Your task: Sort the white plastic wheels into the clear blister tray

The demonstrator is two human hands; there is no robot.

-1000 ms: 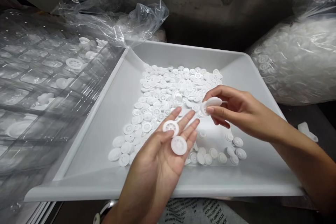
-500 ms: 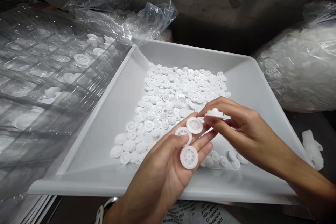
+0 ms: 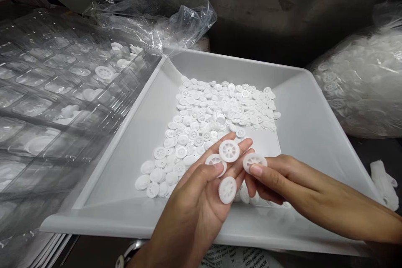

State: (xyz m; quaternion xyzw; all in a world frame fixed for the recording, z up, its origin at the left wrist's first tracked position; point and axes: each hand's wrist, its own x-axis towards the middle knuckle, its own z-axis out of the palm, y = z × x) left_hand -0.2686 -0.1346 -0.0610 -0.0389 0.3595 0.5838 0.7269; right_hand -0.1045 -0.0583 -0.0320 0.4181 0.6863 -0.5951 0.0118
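My left hand [image 3: 199, 192] is palm up over the front of a grey tray [image 3: 119, 217]. Three white plastic wheels with spoked faces lie in it: one wheel [image 3: 229, 151] on the fingers, another wheel [image 3: 212, 160] pressed under the thumb, and a third wheel [image 3: 227, 190] on the palm. Just to the right, my right hand [image 3: 282, 180] pinches a single white wheel [image 3: 254, 161] between thumb and fingers, its spoked face tilted up. Beneath both hands, a spread of similar white wheels [image 3: 204, 113] covers much of the tray floor; my hands hide part of it.
On the left stand clear plastic blister trays [image 3: 34, 75], with some white parts in their pockets. A clear bag [image 3: 176, 16] lies behind the tray's left corner. To the right are a full bag of white wheels [image 3: 367, 79] and a crumpled white glove-like item [image 3: 383, 184].
My right hand has moved down and turned, so its wheel now shows its spoked face instead of its edge. The wheels in my left hand have tilted slightly.
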